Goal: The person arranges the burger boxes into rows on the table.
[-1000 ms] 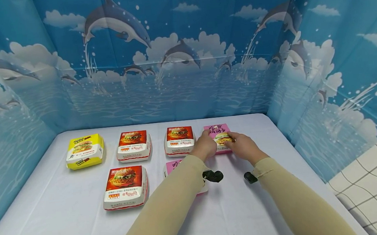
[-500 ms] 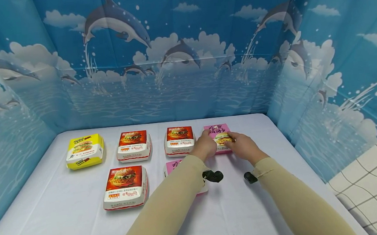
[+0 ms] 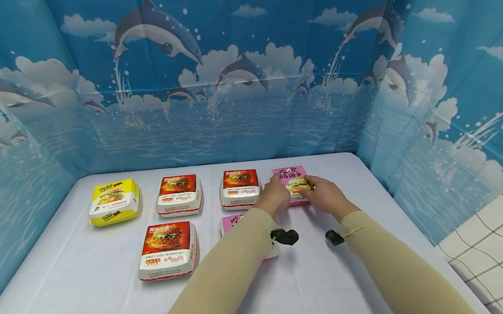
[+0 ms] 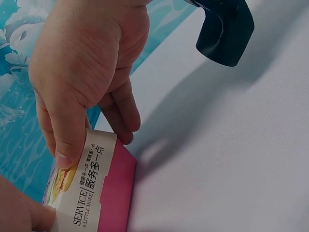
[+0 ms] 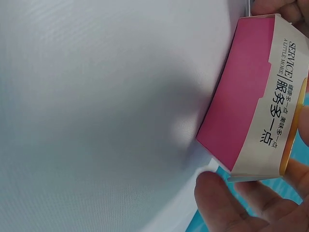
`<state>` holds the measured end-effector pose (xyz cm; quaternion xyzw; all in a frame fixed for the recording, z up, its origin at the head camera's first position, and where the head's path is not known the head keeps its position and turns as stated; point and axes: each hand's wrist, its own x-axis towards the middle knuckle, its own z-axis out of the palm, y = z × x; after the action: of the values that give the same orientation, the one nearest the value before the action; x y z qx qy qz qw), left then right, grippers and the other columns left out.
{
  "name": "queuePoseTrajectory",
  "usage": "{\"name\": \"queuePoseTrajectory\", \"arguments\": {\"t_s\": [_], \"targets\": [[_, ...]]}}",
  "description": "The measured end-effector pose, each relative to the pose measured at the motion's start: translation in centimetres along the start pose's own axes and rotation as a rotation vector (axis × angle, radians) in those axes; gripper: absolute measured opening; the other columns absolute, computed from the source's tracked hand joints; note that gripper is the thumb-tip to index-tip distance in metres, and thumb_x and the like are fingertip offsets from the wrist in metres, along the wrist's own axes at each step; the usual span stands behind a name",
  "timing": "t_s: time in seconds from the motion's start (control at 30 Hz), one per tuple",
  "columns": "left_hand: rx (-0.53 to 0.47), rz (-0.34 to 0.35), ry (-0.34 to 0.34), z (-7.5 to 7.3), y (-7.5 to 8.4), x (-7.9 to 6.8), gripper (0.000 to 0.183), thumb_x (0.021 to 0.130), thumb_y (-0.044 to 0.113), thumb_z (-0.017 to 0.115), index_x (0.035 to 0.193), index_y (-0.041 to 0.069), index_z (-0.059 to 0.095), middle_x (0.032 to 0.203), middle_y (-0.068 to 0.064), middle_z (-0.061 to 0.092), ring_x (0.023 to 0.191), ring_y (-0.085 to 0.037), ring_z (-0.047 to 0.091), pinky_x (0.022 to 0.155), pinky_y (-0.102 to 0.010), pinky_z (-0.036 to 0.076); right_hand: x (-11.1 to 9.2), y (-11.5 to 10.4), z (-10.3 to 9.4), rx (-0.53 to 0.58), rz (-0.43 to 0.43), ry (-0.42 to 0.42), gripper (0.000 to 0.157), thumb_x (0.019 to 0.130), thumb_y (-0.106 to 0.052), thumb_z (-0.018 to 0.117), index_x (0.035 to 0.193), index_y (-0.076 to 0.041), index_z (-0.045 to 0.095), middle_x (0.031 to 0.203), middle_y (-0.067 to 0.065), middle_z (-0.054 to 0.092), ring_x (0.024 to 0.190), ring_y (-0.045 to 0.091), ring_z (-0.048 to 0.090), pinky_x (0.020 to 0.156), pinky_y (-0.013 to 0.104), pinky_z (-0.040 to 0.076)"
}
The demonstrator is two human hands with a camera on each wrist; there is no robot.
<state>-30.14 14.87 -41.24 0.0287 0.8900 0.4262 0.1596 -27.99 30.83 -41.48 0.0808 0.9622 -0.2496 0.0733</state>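
Observation:
At the back right of the table stands a pink burger box [image 3: 298,185] with a burger picture on its lid. My left hand [image 3: 275,195] holds it on the left, the thumb on the lid and the fingers down along the side, as the left wrist view shows. On the right side my right hand [image 3: 328,197] grips the same box [image 5: 241,92], its thumb on the lid's edge and its other fingers by the side wall. The box's base appears to rest on the cloth. A second pink box [image 3: 229,223] is mostly hidden under my left sleeve.
Left of the hands, two red-and-white burger boxes [image 3: 239,190] and a yellow burger box [image 3: 114,202] stand in the back row. Another red-and-white box [image 3: 167,250] sits nearer the front. A dolphin-print curtain [image 3: 212,125] borders the white table [image 3: 88,299].

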Motion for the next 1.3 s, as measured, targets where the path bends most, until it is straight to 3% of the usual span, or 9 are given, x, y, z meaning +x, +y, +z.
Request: {"name": "queuePoseTrajectory", "arguments": {"t_s": [0.2, 0.63, 0.9, 1.0, 1.13, 1.23, 1.3], "targets": [[0.005, 0.010, -0.002, -0.2, 0.0, -0.2, 0.070, 0.102, 0.009, 0.049, 0.168, 0.025, 0.029, 0.171, -0.009, 0.036, 0.159, -0.030, 0.033, 0.128, -0.052, 0.031, -0.4, -0.2, -0.1, 0.005, -0.012, 0.012, 0.069, 0.107, -0.038, 0.059, 0.165, -0.009, 0.034, 0.166, 0.024, 0.039, 0.152, 0.046, 0.037, 0.124, 0.063, 0.032], [0.034, 0.017, 0.002, -0.6, 0.2, -0.7, 0.071, 0.102, 0.009, 0.049, 0.168, 0.023, 0.029, 0.172, -0.007, 0.034, 0.161, -0.031, 0.027, 0.130, -0.051, 0.027, -0.6, -0.4, 0.0, 0.012, -0.039, 0.022, 0.069, 0.108, -0.036, 0.058, 0.164, -0.005, 0.035, 0.164, 0.026, 0.041, 0.151, 0.046, 0.040, 0.124, 0.061, 0.034], [0.055, 0.027, -0.014, -0.9, 0.6, -1.3, 0.073, 0.100, 0.008, 0.048, 0.169, 0.018, 0.026, 0.173, -0.009, 0.031, 0.163, -0.031, 0.021, 0.132, -0.047, 0.024, -0.7, -0.3, -0.3, 0.020, 0.006, 0.021, 0.069, 0.107, -0.037, 0.058, 0.165, -0.009, 0.033, 0.166, 0.025, 0.038, 0.152, 0.047, 0.037, 0.123, 0.065, 0.032], [0.081, 0.044, -0.030, -1.1, 1.1, -1.7, 0.072, 0.101, 0.010, 0.047, 0.169, 0.014, 0.023, 0.174, -0.010, 0.028, 0.164, -0.030, 0.017, 0.133, -0.046, 0.019, -0.7, -0.1, -0.4, 0.011, -0.020, 0.044, 0.068, 0.108, -0.037, 0.057, 0.165, -0.007, 0.033, 0.166, 0.026, 0.038, 0.153, 0.047, 0.035, 0.124, 0.064, 0.031], [0.080, 0.063, -0.031, -1.7, 1.9, -2.6, 0.073, 0.101, 0.011, 0.048, 0.169, 0.014, 0.023, 0.174, -0.013, 0.027, 0.162, -0.029, 0.023, 0.129, -0.045, 0.029, -0.9, -0.1, -0.4, 0.008, -0.069, 0.101, 0.066, 0.108, -0.035, 0.055, 0.163, -0.003, 0.035, 0.165, 0.028, 0.038, 0.154, 0.047, 0.034, 0.125, 0.063, 0.030], [0.037, 0.078, -0.036, -2.6, 2.4, -3.3, 0.073, 0.101, 0.009, 0.049, 0.169, 0.017, 0.025, 0.174, -0.015, 0.027, 0.159, -0.028, 0.029, 0.121, -0.045, 0.039, -1.2, -0.4, -0.4, 0.012, -0.097, 0.163, 0.063, 0.108, -0.033, 0.053, 0.161, -0.002, 0.038, 0.165, 0.030, 0.036, 0.154, 0.048, 0.034, 0.125, 0.063, 0.030], [-0.006, 0.098, -0.054, -3.5, 2.8, -3.8, 0.070, 0.103, 0.011, 0.047, 0.169, 0.019, 0.025, 0.174, -0.015, 0.025, 0.159, -0.028, 0.030, 0.120, -0.046, 0.040, -1.4, -0.7, -0.4, 0.014, -0.113, 0.205, 0.061, 0.108, -0.033, 0.052, 0.160, -0.003, 0.040, 0.166, 0.030, 0.035, 0.154, 0.049, 0.034, 0.125, 0.064, 0.030]]}}
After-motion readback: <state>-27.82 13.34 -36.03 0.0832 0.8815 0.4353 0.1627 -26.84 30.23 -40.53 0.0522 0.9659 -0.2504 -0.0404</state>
